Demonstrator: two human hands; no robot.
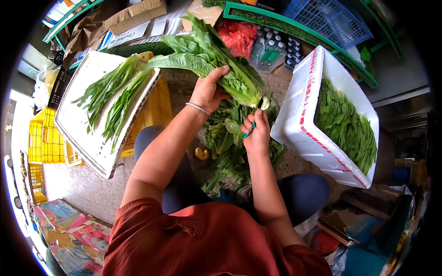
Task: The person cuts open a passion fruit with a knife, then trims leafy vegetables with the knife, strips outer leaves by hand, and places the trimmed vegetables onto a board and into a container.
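One leafy vegetable [232, 76] is clasped in my left grip [209, 92]. My right grip [257, 137] clenches a green-handled tool [249, 130] near the stem [250, 99].

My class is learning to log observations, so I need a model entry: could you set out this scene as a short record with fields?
Left hand: left hand grips a lettuce head
Right hand: right hand holds a green-handled tool, probably a knife, by the stem base
Person's left: two leafy bunches lying on a white board
Person's right: white foam box with red print, holding leafy greens
Floor ahead: heap of loose leaves
Wrist: pale bracelet on the left
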